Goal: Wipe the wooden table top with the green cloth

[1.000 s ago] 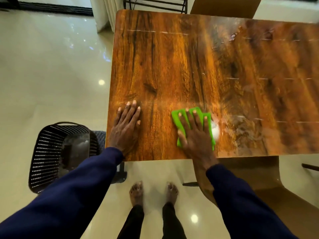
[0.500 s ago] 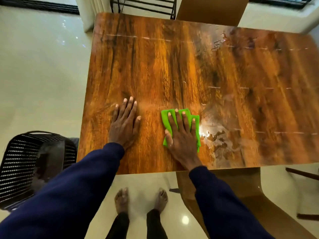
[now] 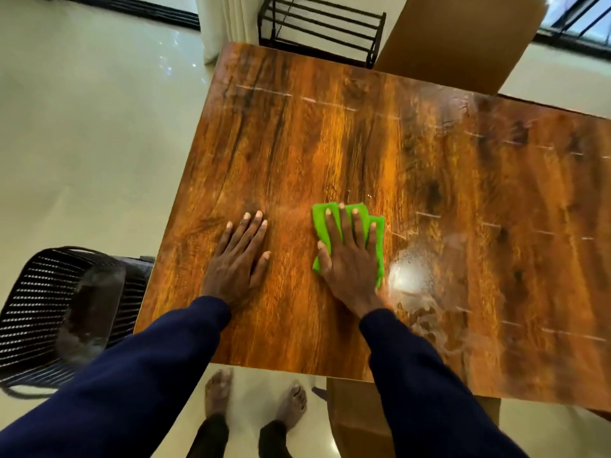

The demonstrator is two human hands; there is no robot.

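Found the green cloth [image 3: 320,226] folded and lying flat on the wooden table [image 3: 330,143], toward the near edge and left of centre on the visible top. Noted the right hand [image 3: 348,262] laid palm-down over it, fingers straight and slightly spread, pressing rather than gripping, with green showing past the fingertips and along both sides. Noted the left hand [image 3: 236,262] a little to the left, apart from the cloth, likewise flat on bare wood with fingers extended and holding nothing. Recorded dark blue sleeves on both arms. Observed a cloudy wet smear [image 3: 410,276] with a bright reflection just right of the cloth, trailing toward the near edge, and faint pale dashed marks across the far and right parts of the top. Logged a black perforated chair [image 3: 36,302] beside the near left corner, a brown chair [image 3: 463,38] at the far side, a second brown chair [image 3: 350,421] tucked under the near edge, and a black metal rack [image 3: 320,24] beyond the far edge. Saw bare feet [image 3: 218,391] on the glossy pale floor [image 3: 82,143] below the near edge.
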